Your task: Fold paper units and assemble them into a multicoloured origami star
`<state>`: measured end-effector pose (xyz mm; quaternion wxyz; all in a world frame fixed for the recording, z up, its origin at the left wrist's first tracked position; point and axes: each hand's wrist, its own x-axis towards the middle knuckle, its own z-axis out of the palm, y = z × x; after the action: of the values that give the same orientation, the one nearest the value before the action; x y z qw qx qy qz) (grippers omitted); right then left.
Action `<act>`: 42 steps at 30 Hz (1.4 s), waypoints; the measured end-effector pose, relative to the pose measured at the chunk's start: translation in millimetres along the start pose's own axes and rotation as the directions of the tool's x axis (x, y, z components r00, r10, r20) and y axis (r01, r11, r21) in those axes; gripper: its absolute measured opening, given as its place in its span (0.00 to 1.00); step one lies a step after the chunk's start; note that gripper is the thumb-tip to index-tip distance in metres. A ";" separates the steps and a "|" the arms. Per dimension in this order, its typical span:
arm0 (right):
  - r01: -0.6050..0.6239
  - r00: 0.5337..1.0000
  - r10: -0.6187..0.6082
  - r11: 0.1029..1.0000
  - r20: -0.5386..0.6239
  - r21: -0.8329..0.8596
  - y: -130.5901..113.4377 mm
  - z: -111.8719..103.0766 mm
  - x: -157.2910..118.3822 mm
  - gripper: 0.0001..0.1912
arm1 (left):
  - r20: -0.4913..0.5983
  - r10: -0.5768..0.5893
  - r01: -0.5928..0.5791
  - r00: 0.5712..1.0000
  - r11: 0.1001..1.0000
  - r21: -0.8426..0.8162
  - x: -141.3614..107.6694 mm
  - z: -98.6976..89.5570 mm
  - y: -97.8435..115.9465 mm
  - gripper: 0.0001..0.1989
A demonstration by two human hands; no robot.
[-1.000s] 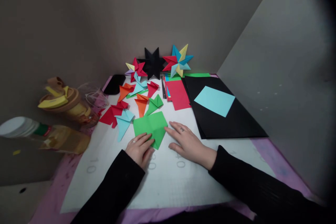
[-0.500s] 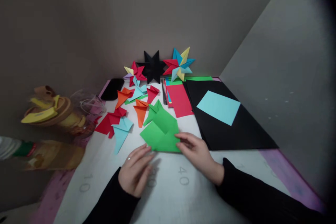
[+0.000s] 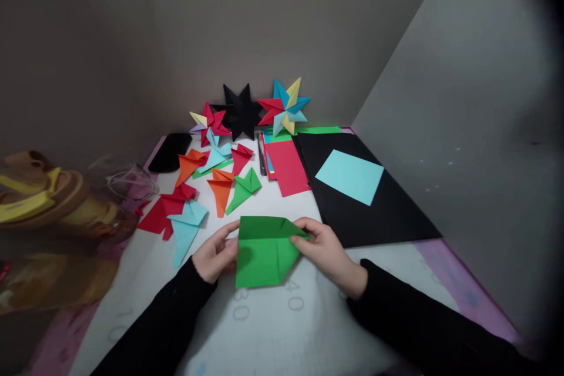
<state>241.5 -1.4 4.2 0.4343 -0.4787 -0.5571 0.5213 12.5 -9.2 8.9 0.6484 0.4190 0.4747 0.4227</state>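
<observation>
A creased green sheet of paper (image 3: 262,255) is held between my two hands above the white mat, its right end narrowing to a point. My left hand (image 3: 217,251) grips its left edge, with the thumb in front and some fingers hidden behind. On the other side, my right hand (image 3: 326,247) pinches the pointed end between thumb and fingers. Just beyond the sheet lie a folded green piece (image 3: 245,188) and a folded orange piece (image 3: 221,189). A light blue folded piece (image 3: 187,229) rests beyond my left wrist.
Paper stars, one black (image 3: 241,111) and one multicoloured (image 3: 285,107), lean on the back wall. A light blue sheet (image 3: 350,176) lies on black paper (image 3: 379,217) at right, beside red paper (image 3: 288,167). A phone (image 3: 170,151) and a blurred bottle (image 3: 57,282) are at left.
The green sheet has been turned and raised, now showing a straight left edge and a pointed right end. My left hand has moved up to its left edge. The view has shifted slightly right.
</observation>
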 end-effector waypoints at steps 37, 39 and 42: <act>-0.328 0.941 0.256 0.852 0.222 0.408 11.6 16.1 -9.8 0.22 | -0.219 -0.129 0.136 0.967 0.991 0.017 -7.2 25.3 -3.0 0.19; -0.293 0.950 0.206 0.852 0.236 0.435 9.3 17.7 -9.0 0.30 | -0.223 -0.107 0.123 0.969 0.991 0.057 -6.2 23.3 -1.4 0.19; -0.300 0.945 0.198 0.842 0.260 0.448 6.1 20.8 -6.9 0.39 | -0.170 -0.080 0.107 0.982 0.982 0.157 -6.8 21.4 -2.3 0.17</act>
<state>222.7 -11.6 -3.5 0.4085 -0.3681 -0.3841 0.7417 32.3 -19.3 12.8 0.5898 0.4124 0.5787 0.3837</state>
